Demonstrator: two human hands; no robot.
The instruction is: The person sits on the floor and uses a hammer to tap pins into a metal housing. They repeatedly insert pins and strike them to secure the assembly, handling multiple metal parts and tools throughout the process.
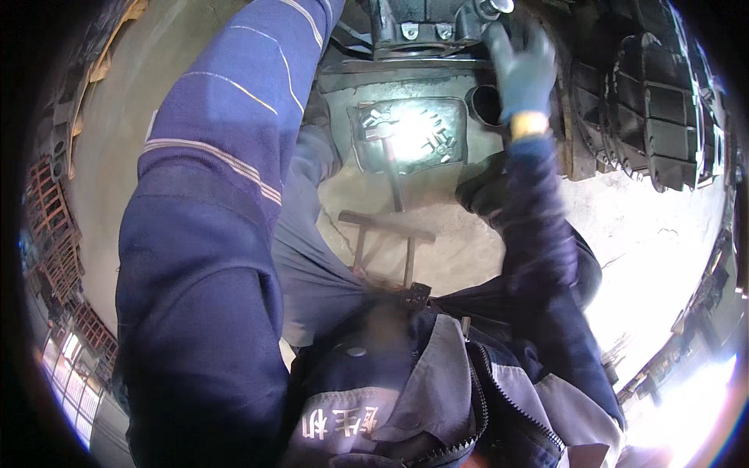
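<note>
My right hand (524, 70), in a grey-blue glove with a yellow cuff, is raised at the upper right. Its fingers look stretched out and apart, though somewhat blurred, and I see nothing in them. Just beyond the thumb is a shiny round metal end (495, 7) on a dark machine part (429, 23). My left arm (226, 117) reaches up past the top edge, so the left hand is out of sight. Between my feet lies a shallow tray (363, 158) with several small metal pieces (441, 140), brightly lit. A hammer (392, 175) rests across it.
A rusty metal frame (386, 225) stands on the concrete floor (456, 261) between my legs. Right of the tray is a dark open-ended tube (485, 104). Large ribbed dark castings (651, 109) occupy the right side. Orange-brown racks (55, 210) line the far left.
</note>
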